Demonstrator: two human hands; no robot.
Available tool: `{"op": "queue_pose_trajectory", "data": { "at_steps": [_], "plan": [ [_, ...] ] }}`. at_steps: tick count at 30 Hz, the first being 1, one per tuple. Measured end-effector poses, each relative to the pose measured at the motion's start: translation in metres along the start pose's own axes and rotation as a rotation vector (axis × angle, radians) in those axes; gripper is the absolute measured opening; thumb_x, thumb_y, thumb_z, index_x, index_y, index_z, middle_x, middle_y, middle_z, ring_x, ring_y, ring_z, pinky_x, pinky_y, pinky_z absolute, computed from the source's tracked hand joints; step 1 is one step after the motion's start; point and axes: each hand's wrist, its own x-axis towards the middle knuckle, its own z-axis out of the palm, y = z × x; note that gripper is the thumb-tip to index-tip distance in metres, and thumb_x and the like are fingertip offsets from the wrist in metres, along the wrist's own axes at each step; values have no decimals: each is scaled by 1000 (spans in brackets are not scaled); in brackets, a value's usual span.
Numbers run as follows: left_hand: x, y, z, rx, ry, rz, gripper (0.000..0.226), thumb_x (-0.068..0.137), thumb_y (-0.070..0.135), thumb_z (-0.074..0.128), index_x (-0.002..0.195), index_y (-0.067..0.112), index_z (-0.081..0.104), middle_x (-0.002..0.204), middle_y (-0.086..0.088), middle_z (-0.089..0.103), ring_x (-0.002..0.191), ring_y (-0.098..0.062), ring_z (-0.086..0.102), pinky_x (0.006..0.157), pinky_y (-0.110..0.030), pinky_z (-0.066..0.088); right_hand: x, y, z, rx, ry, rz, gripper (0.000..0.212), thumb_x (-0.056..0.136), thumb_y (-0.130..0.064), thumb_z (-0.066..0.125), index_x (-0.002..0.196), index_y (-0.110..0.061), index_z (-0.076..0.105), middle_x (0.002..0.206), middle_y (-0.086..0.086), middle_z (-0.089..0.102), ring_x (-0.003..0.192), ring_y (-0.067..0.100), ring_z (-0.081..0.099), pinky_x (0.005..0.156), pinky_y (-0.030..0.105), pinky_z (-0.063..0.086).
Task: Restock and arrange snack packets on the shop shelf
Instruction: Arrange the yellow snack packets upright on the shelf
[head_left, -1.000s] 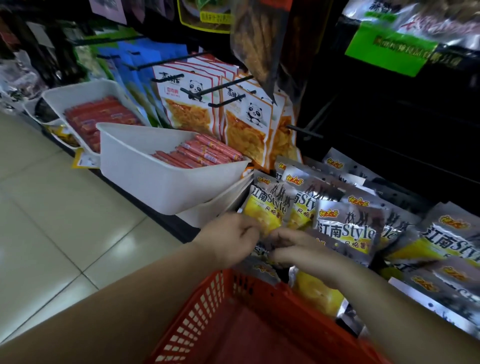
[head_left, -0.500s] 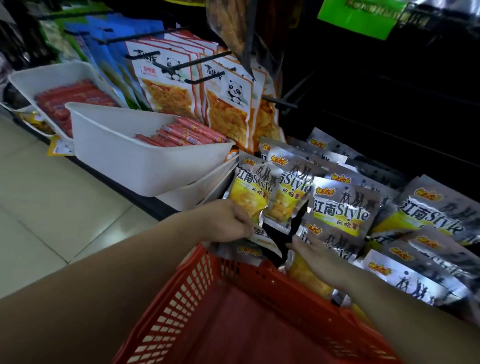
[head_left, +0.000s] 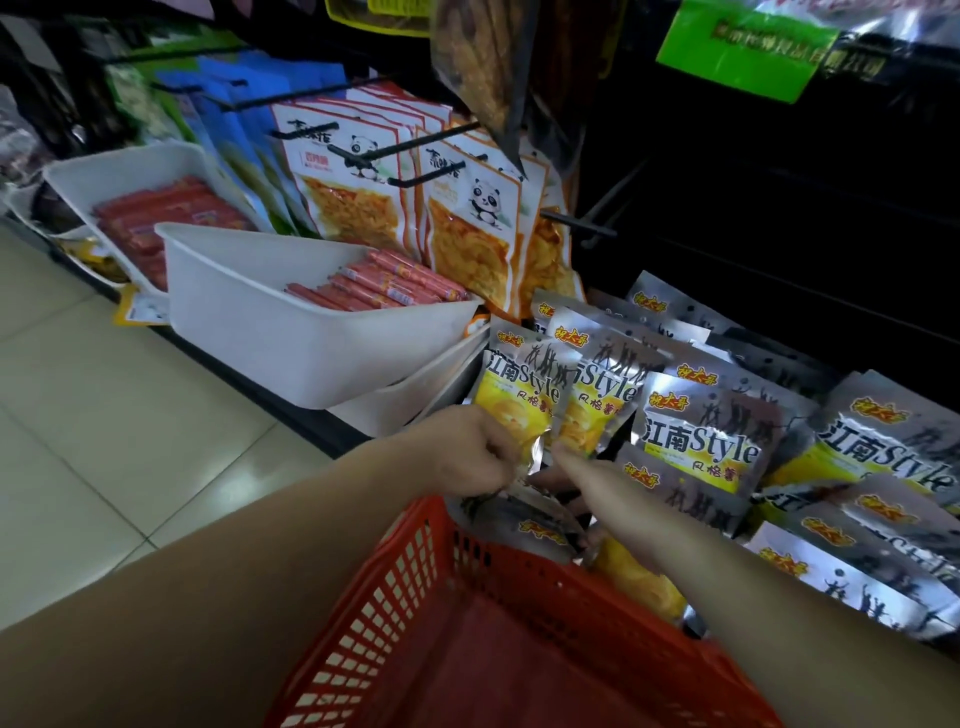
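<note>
Fingers of my left grip (head_left: 467, 454) pinch the bottom edge of the leftmost silver packet (head_left: 511, 384), which stands upright on the shelf (head_left: 322, 428) beside the white bin (head_left: 291, 332). My right grip (head_left: 587, 483) reaches among packets just past the red basket (head_left: 415, 597); whether it clasps anything, I cannot tell.

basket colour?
Orange-red plastic lattice basket, clearest in the head view.
</note>
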Motion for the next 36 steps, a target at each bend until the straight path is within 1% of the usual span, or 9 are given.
{"op": "queue_pose_trajectory", "data": {
  "at_steps": [6, 9, 12, 17, 20, 22, 25, 29, 36],
  "plan": [
    [5, -13, -8, -165, 209, 50, 18, 93, 14, 66, 99, 22, 81, 96, 15, 73, 93, 1, 66, 78, -14, 50, -3, -5, -4, 5, 147, -136, 36, 104, -56, 50, 114, -33, 75, 115, -9, 68, 98, 11, 65, 90, 34, 54],
    [12, -13, -11, -283, 219, 47, 18, 95, 10, 68, 107, 16, 80, 99, 11, 72, 96, -2, 67, 75, -6, 52, 6, -25, -8, -34, 402, -334, 28, 103, -39, 62, 129, -31, 69, 132, -11, 66, 105, 10, 67, 92, 34, 56],
    [17, -10, -12, -316, 224, 67, 17, 96, 3, 66, 104, 6, 80, 100, 1, 76, 87, -3, 67, 65, 0, 46, 18, -59, -18, -118, 485, -330, 39, 100, -34, 65, 139, -31, 60, 118, -13, 62, 83, 2, 65, 70, 22, 52],
    [20, -7, -15, -349, 255, 50, 19, 96, 8, 65, 104, 15, 81, 105, 4, 77, 99, -8, 71, 86, -19, 58, 50, -78, -34, -85, 476, -237, 59, 95, -31, 74, 149, -24, 51, 138, 0, 60, 114, 24, 62, 90, 32, 47],
    [17, -10, -15, -343, 199, 53, 22, 95, 7, 64, 100, 17, 83, 101, 7, 78, 96, -3, 71, 79, -9, 54, 57, -76, -27, -36, 434, -185, 10, 94, -25, 76, 101, -20, 72, 98, -3, 65, 95, 23, 63, 80, 32, 48],
    [14, -10, -13, -243, 94, 75, 23, 94, 12, 63, 100, 22, 83, 99, 13, 78, 95, 2, 69, 81, -10, 54, 59, -70, -22, -53, 441, -210, 13, 95, -19, 73, 83, -15, 71, 80, 4, 66, 83, 26, 64, 68, 32, 46],
    [11, -10, -11, -82, -30, 83, 20, 94, 24, 64, 103, 28, 81, 104, 19, 73, 102, -2, 66, 93, -23, 55, 57, -63, -17, 69, 457, -251, 14, 100, -18, 59, 88, -12, 63, 86, 20, 66, 83, 37, 69, 69, 36, 53],
    [7, -7, -10, -46, -121, 68, 21, 94, 16, 61, 98, 23, 81, 108, 15, 73, 95, 3, 62, 88, -24, 54, 32, -60, -16, 158, 551, -380, 22, 104, -23, 56, 83, -30, 54, 80, 0, 59, 74, 22, 57, 70, 34, 43],
    [-5, -1, -12, 33, -151, 19, 36, 95, 9, 53, 115, 24, 78, 119, 11, 68, 106, -8, 60, 88, -23, 51, -32, -63, -30, 232, 564, -494, 8, 107, -20, 53, 102, -16, 57, 80, 8, 53, 59, 12, 48, 48, 18, 43]
  ]
}}
